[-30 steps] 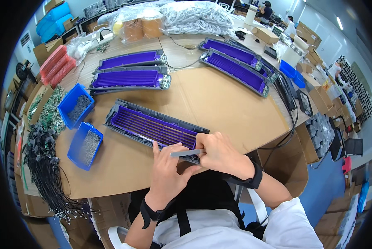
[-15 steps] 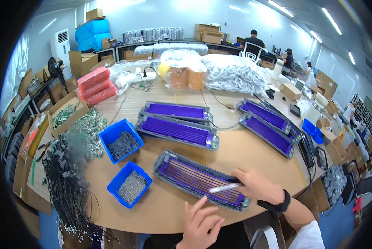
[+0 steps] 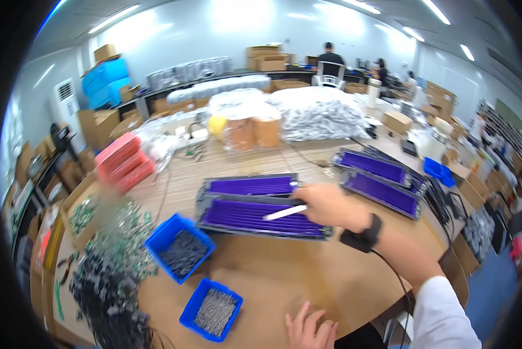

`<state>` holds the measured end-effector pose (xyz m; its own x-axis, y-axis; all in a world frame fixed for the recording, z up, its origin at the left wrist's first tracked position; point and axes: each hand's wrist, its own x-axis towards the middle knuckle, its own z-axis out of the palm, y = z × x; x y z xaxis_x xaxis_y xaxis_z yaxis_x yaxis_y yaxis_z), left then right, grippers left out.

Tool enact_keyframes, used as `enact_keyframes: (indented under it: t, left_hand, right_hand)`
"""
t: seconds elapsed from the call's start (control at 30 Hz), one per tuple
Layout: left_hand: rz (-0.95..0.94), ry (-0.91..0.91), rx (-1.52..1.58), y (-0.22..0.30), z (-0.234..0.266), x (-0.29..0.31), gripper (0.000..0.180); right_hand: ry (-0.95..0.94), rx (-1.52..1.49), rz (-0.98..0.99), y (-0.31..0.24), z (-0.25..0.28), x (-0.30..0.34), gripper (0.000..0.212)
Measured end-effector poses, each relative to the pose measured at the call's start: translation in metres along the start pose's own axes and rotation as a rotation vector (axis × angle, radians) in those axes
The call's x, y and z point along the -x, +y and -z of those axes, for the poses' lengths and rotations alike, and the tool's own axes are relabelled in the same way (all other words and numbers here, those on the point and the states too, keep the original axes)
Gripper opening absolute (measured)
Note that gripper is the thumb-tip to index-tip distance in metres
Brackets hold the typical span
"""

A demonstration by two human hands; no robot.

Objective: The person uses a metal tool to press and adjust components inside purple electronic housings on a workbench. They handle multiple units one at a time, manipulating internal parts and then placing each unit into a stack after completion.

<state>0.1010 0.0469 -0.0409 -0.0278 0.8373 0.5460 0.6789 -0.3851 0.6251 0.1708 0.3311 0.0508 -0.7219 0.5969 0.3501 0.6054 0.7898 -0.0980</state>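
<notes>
My right hand [image 3: 325, 203] closes around a slim white pen-like tool [image 3: 285, 213]. Its fingers also meet the right part of a long slatted frame [image 3: 261, 222], grey-edged and purple inside; whether they grip the frame is hidden. The frame lies over or against a similar purple tray, with another purple tray [image 3: 252, 186] just behind. Low in the view, my left hand [image 3: 310, 330] is empty with fingers apart, over the brown mat [image 3: 261, 279]. A blue bin [image 3: 154, 245] of dark small parts and a blue bin [image 3: 186, 319] of grey metal bits stand left of the frame.
Two purple trays [image 3: 383, 189] lie at the right. Black cables and parts [image 3: 107, 291], green boards [image 3: 124, 238] and red bubble-wrapped packs [image 3: 124, 160] occupy the left side. Plastic-wrapped bundles [image 3: 319, 113] stand at the back. People sit at the far benches.
The slatted frame went from the near mat back onto the rear trays, with my right hand at it. My left hand moved away from it toward the lower edge. The view tilted up.
</notes>
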Motion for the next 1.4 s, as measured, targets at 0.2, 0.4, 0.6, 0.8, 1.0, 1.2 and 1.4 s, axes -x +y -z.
enact_keyframes:
  t: [0.2, 0.4, 0.6, 0.8, 1.0, 1.2, 1.4]
  left_hand:
    - [0.054, 0.060, -0.059, -0.004, -0.005, 0.003, 0.010]
    - [0.061, 0.062, -0.067, -0.001, -0.007, 0.002, 0.009]
    - [0.035, 0.082, -0.100, 0.001, -0.009, 0.002, 0.009]
    - [0.031, 0.079, -0.164, 0.000, -0.011, 0.003, 0.009]
    - [0.037, 0.089, -0.194, -0.001, -0.015, 0.007, 0.011]
    - [0.133, 0.043, -0.189, -0.002, -0.017, 0.011, 0.025]
    - [0.118, 0.072, -0.035, 0.009, -0.018, 0.007, 0.075]
  right_hand:
    - [0.198, -0.183, -0.171, 0.007, -0.016, -0.025, 0.031]
    - [0.126, 0.200, -0.537, 0.118, 0.032, 0.062, 0.020]
    - [-0.206, 0.363, -0.554, 0.163, 0.029, 0.171, 0.024]
    - [-0.004, 0.398, -0.595, 0.153, 0.031, 0.197, 0.016]
    - [0.349, 0.163, -0.462, 0.123, 0.074, 0.248, 0.019]
    - [0.431, -0.149, -0.318, 0.103, 0.094, 0.300, 0.028]
    - [0.170, -0.087, -0.071, 0.055, 0.068, 0.291, 0.039]
